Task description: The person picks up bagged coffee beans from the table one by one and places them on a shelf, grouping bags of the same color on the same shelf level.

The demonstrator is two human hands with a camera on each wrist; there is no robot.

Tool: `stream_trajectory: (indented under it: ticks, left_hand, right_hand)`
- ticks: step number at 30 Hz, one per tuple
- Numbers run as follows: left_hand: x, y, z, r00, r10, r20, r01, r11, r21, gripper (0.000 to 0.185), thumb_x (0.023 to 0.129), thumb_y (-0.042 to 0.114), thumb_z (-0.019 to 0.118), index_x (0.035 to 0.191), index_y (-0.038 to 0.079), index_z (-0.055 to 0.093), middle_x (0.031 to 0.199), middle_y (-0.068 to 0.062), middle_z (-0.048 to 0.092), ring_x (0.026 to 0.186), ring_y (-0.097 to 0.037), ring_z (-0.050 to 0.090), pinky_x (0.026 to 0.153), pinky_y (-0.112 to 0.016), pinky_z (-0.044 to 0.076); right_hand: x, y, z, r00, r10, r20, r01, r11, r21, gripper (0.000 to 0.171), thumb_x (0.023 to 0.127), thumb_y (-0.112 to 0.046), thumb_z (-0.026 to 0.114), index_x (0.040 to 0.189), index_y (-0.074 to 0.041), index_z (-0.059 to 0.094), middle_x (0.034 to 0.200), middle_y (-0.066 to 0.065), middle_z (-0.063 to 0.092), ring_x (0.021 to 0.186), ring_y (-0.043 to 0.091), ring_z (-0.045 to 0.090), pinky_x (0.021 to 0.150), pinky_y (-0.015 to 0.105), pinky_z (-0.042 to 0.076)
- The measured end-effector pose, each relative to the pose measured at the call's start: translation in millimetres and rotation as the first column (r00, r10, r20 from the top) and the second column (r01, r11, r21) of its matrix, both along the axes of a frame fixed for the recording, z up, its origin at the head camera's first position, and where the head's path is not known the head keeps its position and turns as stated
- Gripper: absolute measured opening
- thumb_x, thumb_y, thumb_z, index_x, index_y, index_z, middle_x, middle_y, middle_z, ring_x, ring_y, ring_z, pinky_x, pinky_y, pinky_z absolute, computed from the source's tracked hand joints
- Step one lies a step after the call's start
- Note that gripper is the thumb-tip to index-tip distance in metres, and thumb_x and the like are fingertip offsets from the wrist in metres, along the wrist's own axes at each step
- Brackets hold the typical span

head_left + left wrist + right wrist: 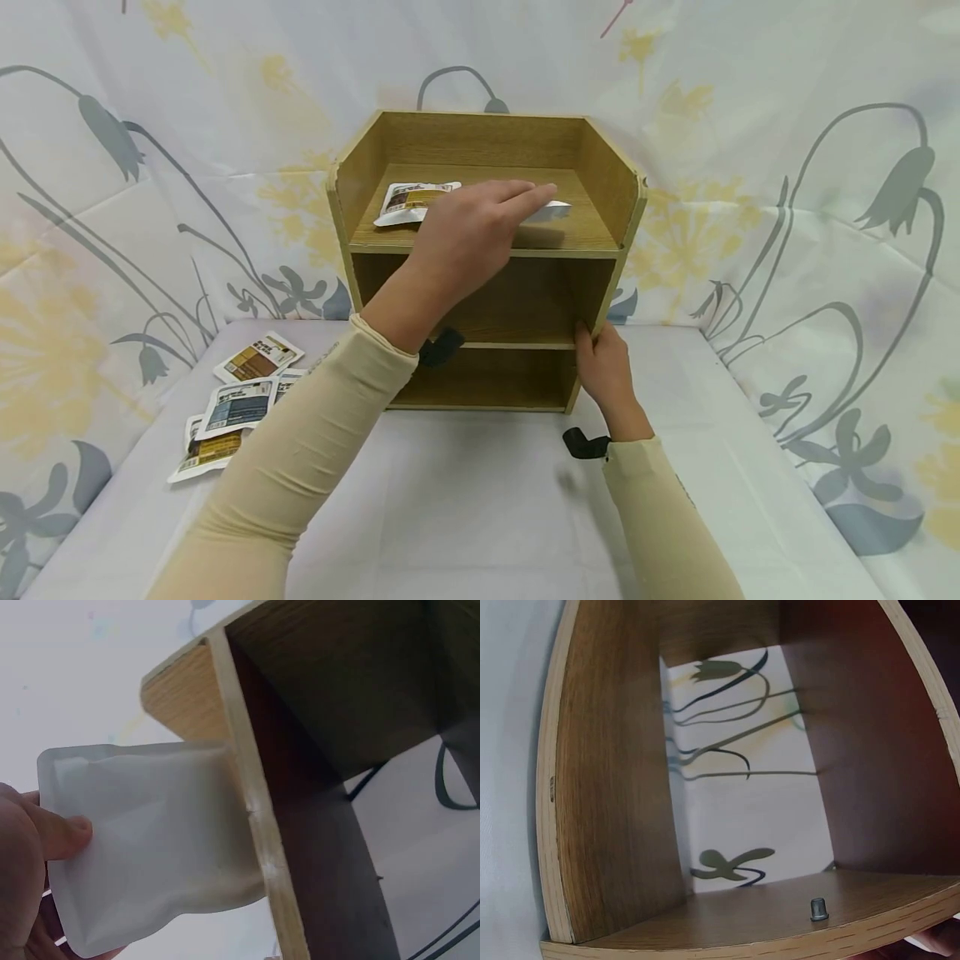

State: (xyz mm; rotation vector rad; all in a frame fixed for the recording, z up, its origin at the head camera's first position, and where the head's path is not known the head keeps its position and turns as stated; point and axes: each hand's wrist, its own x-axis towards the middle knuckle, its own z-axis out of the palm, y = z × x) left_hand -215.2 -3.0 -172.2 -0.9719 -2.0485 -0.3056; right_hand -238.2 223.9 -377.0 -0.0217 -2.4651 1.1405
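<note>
The left hand (468,237) pinches a flat silvery foil pouch (150,844) by its edge over the front right of the wooden shelf unit's (600,179) top tier. It looks light, limp and slippery, best gripped at a sealed edge. The right hand (603,367) clasps the unit's right front edge.

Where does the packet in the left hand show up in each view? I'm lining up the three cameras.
Head: the silvery packet pokes out beyond the left hand, over the top shelf, right of centre.
Left wrist: the packet fills the lower left, pinched by the thumb, against the shelf's edge.
Right wrist: not in it.
Shared landmark: the wooden shelf unit.
</note>
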Motion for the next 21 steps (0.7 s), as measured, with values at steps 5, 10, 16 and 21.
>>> stream_trajectory:
  ticks: [5, 10, 16, 21]
  left_hand:
    - [-4.0, 4, -1.7, 0.999, 0.034, -0.004, -0.034, 0.998, -0.050, 0.042, 0.096, -0.002, 0.045, 0.127, 0.019, 0.066, 0.118, 0.001, 0.071, 0.101, -0.020, 0.069, 0.075, -0.036, 0.057]
    - [-7.4, 7, -3.7, 0.998, 0.060, 0.007, -0.059, 0.994, -0.090, 0.041, 0.097, -0.001, 0.045, 0.129, 0.018, 0.064, 0.118, -0.001, 0.070, 0.104, -0.021, 0.068, 0.084, -0.036, 0.057]
    - [-13.0, 11, -6.9, 0.996, 0.087, -0.002, -0.086, 0.989, -0.120, 0.039, 0.098, 0.001, 0.046, 0.128, 0.018, 0.064, 0.118, -0.001, 0.070, 0.108, -0.020, 0.067, 0.091, -0.036, 0.055]
    - [-16.9, 14, -10.7, 0.992, 0.120, -0.029, -0.124, 0.978, -0.169, 0.039, 0.097, 0.000, 0.046, 0.128, 0.017, 0.064, 0.119, -0.002, 0.069, 0.110, -0.019, 0.067, 0.094, -0.036, 0.053]
  right_hand:
    - [0.1, 1, -0.2, 1.000, 0.001, 0.004, -0.001, 1.000, -0.004, 0.050, 0.103, -0.041, 0.034, 0.119, 0.001, 0.056, 0.107, 0.023, 0.063, 0.092, 0.037, 0.064, 0.075, 0.050, 0.053]
    - [1.2, 0, 0.2, 1.000, 0.004, 0.005, -0.004, 1.000, 0.000, 0.050, 0.103, -0.040, 0.034, 0.118, 0.001, 0.057, 0.105, 0.023, 0.063, 0.089, 0.037, 0.064, 0.072, 0.049, 0.053]
    - [1.8, 0, 1.2, 1.000, 0.002, 0.002, -0.002, 1.000, 0.002, 0.049, 0.103, -0.040, 0.035, 0.117, 0.002, 0.057, 0.104, 0.023, 0.063, 0.088, 0.037, 0.065, 0.070, 0.049, 0.054]
    - [1.5, 0, 0.6, 1.000, -0.002, 0.003, 0.002, 1.000, 0.011, 0.049, 0.103, -0.040, 0.034, 0.117, 0.002, 0.056, 0.104, 0.023, 0.062, 0.089, 0.038, 0.065, 0.072, 0.050, 0.054]
